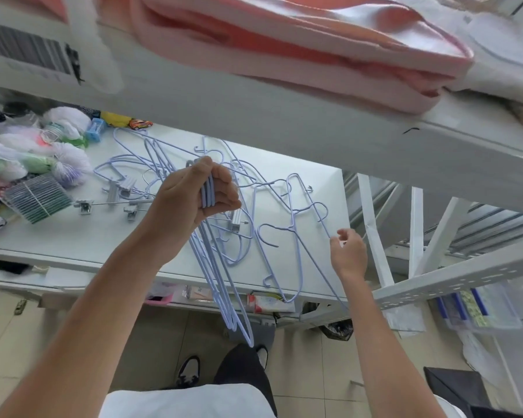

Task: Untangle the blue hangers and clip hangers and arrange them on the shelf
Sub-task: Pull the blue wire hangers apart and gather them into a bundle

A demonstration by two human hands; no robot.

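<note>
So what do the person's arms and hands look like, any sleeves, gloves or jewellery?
Both forearms are bare up to the bottom edge of the picture; no sleeves show. The left hand and right hand wear no gloves, and no rings, watch or bracelets show. Each hand is slim with short nails.

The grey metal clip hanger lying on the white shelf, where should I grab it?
Grip the grey metal clip hanger by its bare rod between the two clips, coming from above: it lies flat on the white shelf, clear of the blue hanger tangle.
</note>
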